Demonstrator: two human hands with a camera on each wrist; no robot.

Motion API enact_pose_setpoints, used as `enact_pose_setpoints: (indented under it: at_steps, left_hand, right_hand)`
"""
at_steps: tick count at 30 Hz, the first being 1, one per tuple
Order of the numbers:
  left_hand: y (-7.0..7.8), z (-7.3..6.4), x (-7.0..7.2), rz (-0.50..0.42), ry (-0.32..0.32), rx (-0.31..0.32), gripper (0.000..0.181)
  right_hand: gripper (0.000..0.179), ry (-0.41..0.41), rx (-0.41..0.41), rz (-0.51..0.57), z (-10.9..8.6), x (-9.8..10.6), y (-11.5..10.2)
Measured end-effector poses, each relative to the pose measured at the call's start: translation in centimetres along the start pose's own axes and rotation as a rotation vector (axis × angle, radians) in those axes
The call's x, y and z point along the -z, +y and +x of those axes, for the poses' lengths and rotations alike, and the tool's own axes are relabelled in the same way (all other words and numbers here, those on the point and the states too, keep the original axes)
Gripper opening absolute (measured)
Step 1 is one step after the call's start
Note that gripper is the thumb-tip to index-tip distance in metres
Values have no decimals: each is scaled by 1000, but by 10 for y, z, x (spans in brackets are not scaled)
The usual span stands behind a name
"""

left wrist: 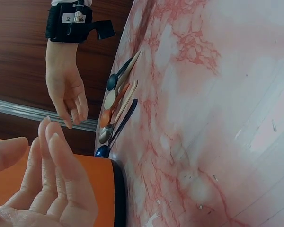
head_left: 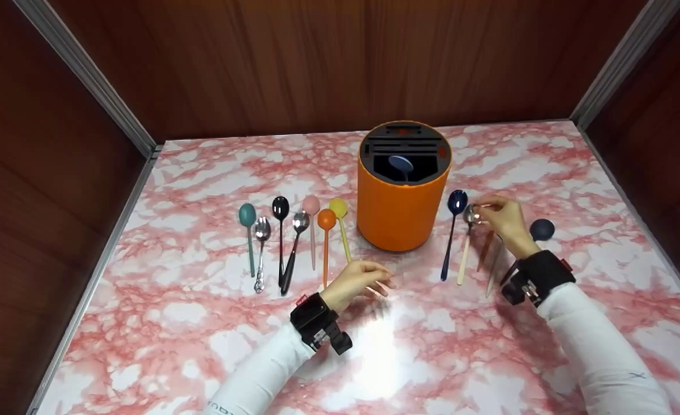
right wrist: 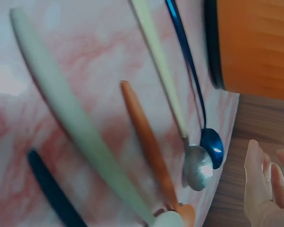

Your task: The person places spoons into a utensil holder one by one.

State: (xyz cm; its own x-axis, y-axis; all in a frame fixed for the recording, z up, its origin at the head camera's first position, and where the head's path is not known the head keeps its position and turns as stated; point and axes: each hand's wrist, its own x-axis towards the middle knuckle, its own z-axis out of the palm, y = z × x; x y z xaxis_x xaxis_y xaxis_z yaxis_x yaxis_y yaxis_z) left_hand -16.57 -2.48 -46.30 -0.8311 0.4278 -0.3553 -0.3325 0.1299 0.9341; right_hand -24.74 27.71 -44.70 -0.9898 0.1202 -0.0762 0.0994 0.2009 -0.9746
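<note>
My right hand (head_left: 507,222) hangs over the right-hand row of spoons, its fingertips overlapping the bowl of a cream-handled metal spoon (head_left: 466,248) in the head view. The left wrist view shows that hand above the spoons with loosely bent fingers and nothing in them. Beside that spoon lie a shiny blue spoon (head_left: 451,235), an orange-brown spoon (right wrist: 149,142), a pale green spoon (right wrist: 83,120) and a dark spoon (head_left: 542,229). My left hand (head_left: 357,282) is held in front of the orange cylinder (head_left: 400,213), palm toward it, fingers relaxed and holding nothing.
A grey-blue spoon (head_left: 401,163) stands in the large opening of the cylinder's black slotted top (head_left: 404,151). On the left lies a row of several spoons, from a teal spoon (head_left: 247,215) to a yellow spoon (head_left: 338,207). Brown wood-look panels (head_left: 293,69) enclose the marbled table (head_left: 190,357).
</note>
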Motion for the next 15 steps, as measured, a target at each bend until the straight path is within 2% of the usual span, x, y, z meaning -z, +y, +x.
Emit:
enact_pose_setpoints:
  at_steps: [2,6,10,15]
  left_hand:
    - [-1,0,0,5,3,6,30]
    - [-2,1,-1,11,6,11,29]
    - [-2,1,-1,5,13,11,29]
    - [-3,1,-2,-1,4,2,30]
  right_hand:
    - [28,-5,-6,6,-1,0,3]
    - [33,20,-6,-62,-2,0,10]
    - [37,27,-62,-130,-1,-1,16]
    - [36,57,-73,-373,-1,-4,20]
